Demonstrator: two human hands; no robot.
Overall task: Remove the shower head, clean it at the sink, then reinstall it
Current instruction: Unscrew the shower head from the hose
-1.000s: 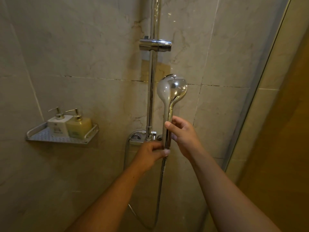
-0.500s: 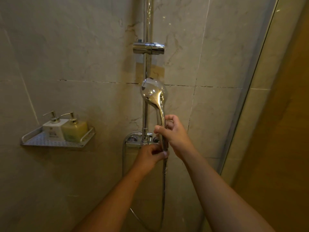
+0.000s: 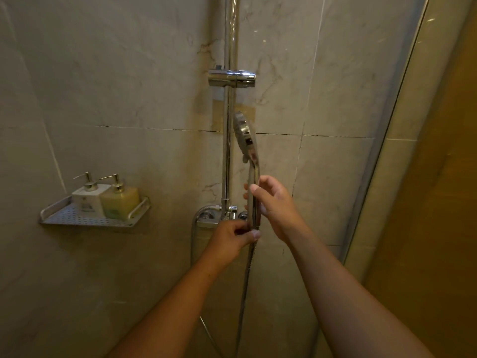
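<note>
The shower head (image 3: 245, 135) is off its holder (image 3: 231, 78) and stands upright, just to the right of the shiny pole (image 3: 228, 140). It is turned so that only its edge shows, with its spray side facing left toward the pole.

The right hand (image 3: 275, 205) is wrapped around the middle of the handle, thumb on the near side and fingers curled behind. The left hand (image 3: 232, 237) is lower down. It pinches the bottom of the handle, right where the hose (image 3: 244, 293) joins on. The thumb tip presses on the joint.

The hose hangs straight down from the handle and then loops back up to the tap (image 3: 219, 217) on the wall.

On the left wall is a little metal shelf (image 3: 64, 219) with holes in it. Two pump bottles stand on it, touching: a white bottle (image 3: 86, 198) and a yellow bottle (image 3: 120, 201).
</note>
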